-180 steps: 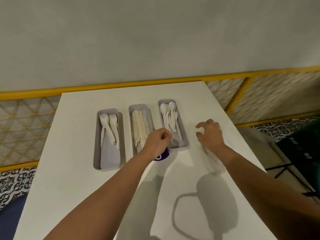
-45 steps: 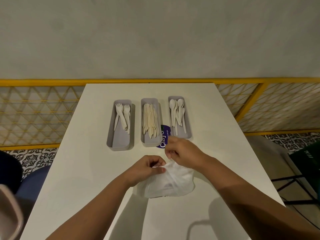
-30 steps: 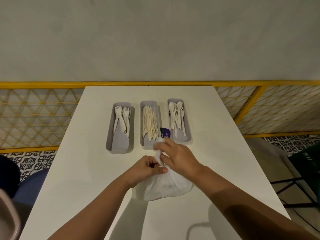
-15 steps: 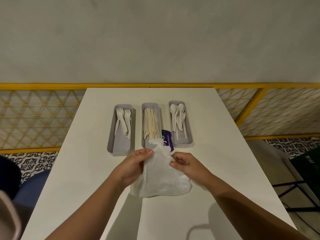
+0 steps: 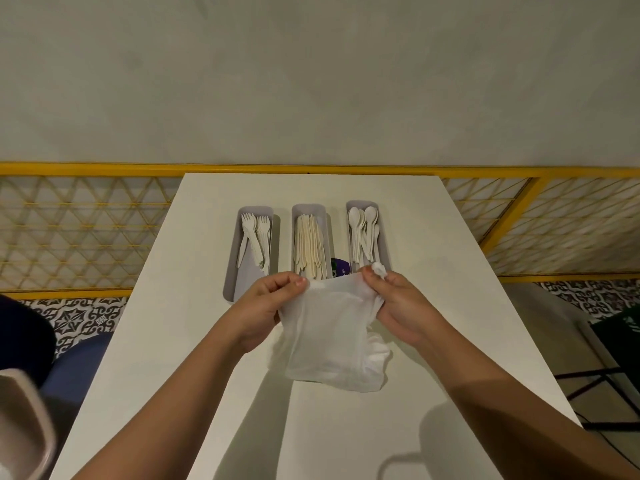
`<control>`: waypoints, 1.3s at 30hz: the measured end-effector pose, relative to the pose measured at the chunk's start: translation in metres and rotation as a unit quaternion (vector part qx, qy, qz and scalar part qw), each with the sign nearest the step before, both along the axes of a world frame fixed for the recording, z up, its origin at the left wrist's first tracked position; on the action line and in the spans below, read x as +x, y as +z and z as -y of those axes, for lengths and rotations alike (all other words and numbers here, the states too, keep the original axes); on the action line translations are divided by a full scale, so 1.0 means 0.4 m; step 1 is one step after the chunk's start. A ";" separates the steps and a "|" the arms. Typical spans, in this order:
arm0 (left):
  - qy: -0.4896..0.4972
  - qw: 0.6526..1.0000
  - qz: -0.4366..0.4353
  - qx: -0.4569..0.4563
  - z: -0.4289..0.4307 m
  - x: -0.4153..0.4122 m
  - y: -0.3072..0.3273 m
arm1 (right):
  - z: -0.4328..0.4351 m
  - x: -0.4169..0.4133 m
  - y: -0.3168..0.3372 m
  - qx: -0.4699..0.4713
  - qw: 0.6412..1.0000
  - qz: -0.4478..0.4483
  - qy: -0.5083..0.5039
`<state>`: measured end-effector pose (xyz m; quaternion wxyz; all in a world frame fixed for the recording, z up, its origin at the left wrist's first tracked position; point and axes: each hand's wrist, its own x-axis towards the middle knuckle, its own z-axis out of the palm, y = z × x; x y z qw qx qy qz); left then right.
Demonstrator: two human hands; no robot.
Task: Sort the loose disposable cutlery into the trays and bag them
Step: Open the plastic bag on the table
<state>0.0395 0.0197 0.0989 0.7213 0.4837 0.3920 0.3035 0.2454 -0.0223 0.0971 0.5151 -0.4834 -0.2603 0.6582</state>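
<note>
Trays (image 5: pixel 238 289) hold forks (image 5: pixel 257 237), knives (image 5: pixel 310 244), spoons (image 5: pixel 363 233)

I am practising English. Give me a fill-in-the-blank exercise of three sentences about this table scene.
1. The left tray holds only ____.
2. The knives lie in the ____ of the three trays.
3. The left hand and the right hand both grip a white ____.
Missing words: forks; middle; bag.

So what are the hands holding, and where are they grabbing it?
A thin white plastic bag, by its top edge: the left hand pinches the left side, the right hand grips the bunched right side.
</note>
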 end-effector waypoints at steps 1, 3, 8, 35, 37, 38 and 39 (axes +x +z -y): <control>0.012 1.000 0.020 -0.007 0.000 0.001 0.006 | 0.000 0.002 0.001 0.003 1.000 -0.019 -0.003; 0.029 0.997 0.075 -0.018 -0.004 -0.002 0.011 | 0.000 0.005 0.002 0.014 0.999 -0.048 0.005; -0.092 0.987 -0.094 0.092 -0.015 -0.015 0.048 | 0.008 0.012 0.036 0.061 0.989 0.096 0.091; 0.101 0.949 -0.055 -0.293 0.003 -0.042 -0.103 | 0.050 0.042 -0.123 -0.143 0.750 0.630 0.142; 0.195 0.903 0.092 -0.372 0.002 -0.057 -0.129 | 0.059 0.038 -0.133 -0.169 0.841 0.509 0.066; 0.226 0.880 0.148 -0.390 0.003 -0.063 -0.138 | 0.062 0.036 -0.139 -0.186 0.891 0.414 0.020; 0.244 0.866 0.192 -0.392 0.006 -0.067 -0.145 | 0.063 0.035 -0.138 -0.202 0.933 0.298 -0.027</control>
